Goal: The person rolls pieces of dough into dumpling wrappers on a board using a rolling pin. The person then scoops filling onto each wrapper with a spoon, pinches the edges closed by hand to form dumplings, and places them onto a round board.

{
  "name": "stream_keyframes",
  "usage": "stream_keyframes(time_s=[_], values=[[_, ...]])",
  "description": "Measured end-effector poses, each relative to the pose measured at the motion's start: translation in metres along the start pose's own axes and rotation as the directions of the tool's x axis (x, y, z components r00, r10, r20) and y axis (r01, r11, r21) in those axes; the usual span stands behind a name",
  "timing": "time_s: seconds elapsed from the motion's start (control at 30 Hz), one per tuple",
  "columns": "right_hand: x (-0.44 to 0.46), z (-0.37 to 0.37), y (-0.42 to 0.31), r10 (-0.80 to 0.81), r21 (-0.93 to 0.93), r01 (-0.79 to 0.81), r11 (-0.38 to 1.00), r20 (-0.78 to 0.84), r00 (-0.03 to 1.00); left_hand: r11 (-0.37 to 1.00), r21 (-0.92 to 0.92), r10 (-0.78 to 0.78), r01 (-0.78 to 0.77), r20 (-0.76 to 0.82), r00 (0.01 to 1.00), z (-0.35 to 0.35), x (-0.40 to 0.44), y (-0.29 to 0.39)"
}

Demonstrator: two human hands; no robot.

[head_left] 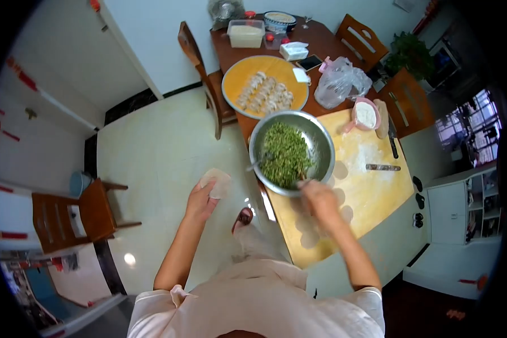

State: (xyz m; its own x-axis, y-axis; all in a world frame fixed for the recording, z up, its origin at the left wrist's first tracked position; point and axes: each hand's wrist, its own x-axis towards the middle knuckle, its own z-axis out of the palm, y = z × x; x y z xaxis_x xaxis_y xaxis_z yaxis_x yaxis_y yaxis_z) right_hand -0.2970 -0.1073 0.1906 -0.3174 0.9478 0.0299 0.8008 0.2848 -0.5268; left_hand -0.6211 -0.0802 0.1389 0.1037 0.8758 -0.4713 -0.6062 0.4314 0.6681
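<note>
1. My left hand (203, 198) grips one thin dough round (221, 181), held out left of the worktop (222, 45); being round, it has no long axis.
2. One yellow tray (253, 66) carries pale dumplings (267, 93) in rows, too crowded to count.
3. One steel bowl (319, 145) of chopped green mix (283, 152) lies ahead and right of the left hand. One metal utensil (257, 164) leans at its left rim.
4. My right hand (319, 197), the nearer, is at the bowl's near right rim, fingers curled; blur means I cannot tell what it grips.
5. One board (372, 205) bears several flat rounds (310, 240), partly hidden, and one rolling pin (383, 167).
</note>
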Motion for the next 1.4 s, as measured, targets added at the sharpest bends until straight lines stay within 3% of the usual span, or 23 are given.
stream_keyframes(time_s=[0.03,0.07,0.1,0.2,0.37,0.5,0.67,0.73,0.77,0.87,0.93,1.07,1.17,1.27,1.4], values=[[0.017,0.020,-0.005,-0.188,-0.120,0.170,0.978,-0.157,0.970,1.000,0.011,-0.004,0.003,0.044,0.999,0.013,0.023,0.012],[0.035,0.032,-0.026,-0.208,-0.127,0.185,0.974,-0.191,0.959,1.000,0.022,-0.021,0.020,0.078,0.997,0.024,0.039,0.019],[0.052,0.043,-0.040,-0.155,-0.153,0.129,0.980,-0.178,0.972,0.999,0.031,-0.043,0.040,0.105,0.994,0.033,0.051,0.022],[0.087,0.085,-0.057,0.004,-0.189,-0.043,0.981,-0.203,0.979,0.994,-0.013,-0.094,0.109,0.417,0.904,0.033,0.104,0.018],[0.118,0.126,-0.045,0.086,-0.159,-0.135,0.978,-0.286,0.955,0.965,0.063,-0.258,0.253,0.371,0.892,0.064,0.161,0.024],[0.134,0.119,-0.040,0.259,-0.052,-0.287,0.957,-0.299,0.918,0.921,0.115,-0.387,0.373,0.382,0.839,0.064,0.214,0.037],[0.162,0.101,-0.037,0.421,-0.050,-0.517,0.855,-0.514,0.747,0.825,0.279,-0.564,0.491,0.393,0.726,0.066,0.284,0.046],[0.175,0.086,-0.047,0.467,0.097,-0.552,0.828,-0.663,0.584,0.758,0.402,-0.649,0.513,0.391,0.653,0.071,0.303,0.056],[0.184,0.077,-0.049,0.475,0.070,-0.598,0.799,-0.682,0.556,0.749,0.424,-0.661,0.509,0.441,0.607,0.065,0.313,0.053],[0.215,0.071,-0.035,0.474,0.065,-0.673,0.737,-0.760,0.446,0.631,0.499,-0.774,0.594,0.351,0.527,0.074,0.329,0.056],[0.229,0.086,-0.015,0.473,0.054,-0.709,0.703,-0.780,0.410,0.603,0.529,-0.792,0.597,0.304,0.529,0.077,0.336,0.054],[0.240,0.111,-0.021,0.512,-0.003,-0.655,0.755,-0.623,0.592,0.535,0.587,-0.834,0.608,0.252,0.491,0.078,0.349,0.059],[0.228,0.136,-0.048,0.453,-0.003,-0.608,0.794,-0.663,0.596,0.512,0.581,-0.855,0.633,0.274,0.440,0.069,0.362,0.049],[0.215,0.137,-0.070,0.509,0.132,-0.601,0.788,-0.688,0.517,0.494,0.616,-0.862,0.614,0.255,0.437,0.071,0.365,0.046],[0.208,0.133,-0.065,0.582,0.322,-0.672,0.667,-0.788,0.199,0.466,0.700,-0.861,0.541,0.218,0.460,0.076,0.364,0.052]])
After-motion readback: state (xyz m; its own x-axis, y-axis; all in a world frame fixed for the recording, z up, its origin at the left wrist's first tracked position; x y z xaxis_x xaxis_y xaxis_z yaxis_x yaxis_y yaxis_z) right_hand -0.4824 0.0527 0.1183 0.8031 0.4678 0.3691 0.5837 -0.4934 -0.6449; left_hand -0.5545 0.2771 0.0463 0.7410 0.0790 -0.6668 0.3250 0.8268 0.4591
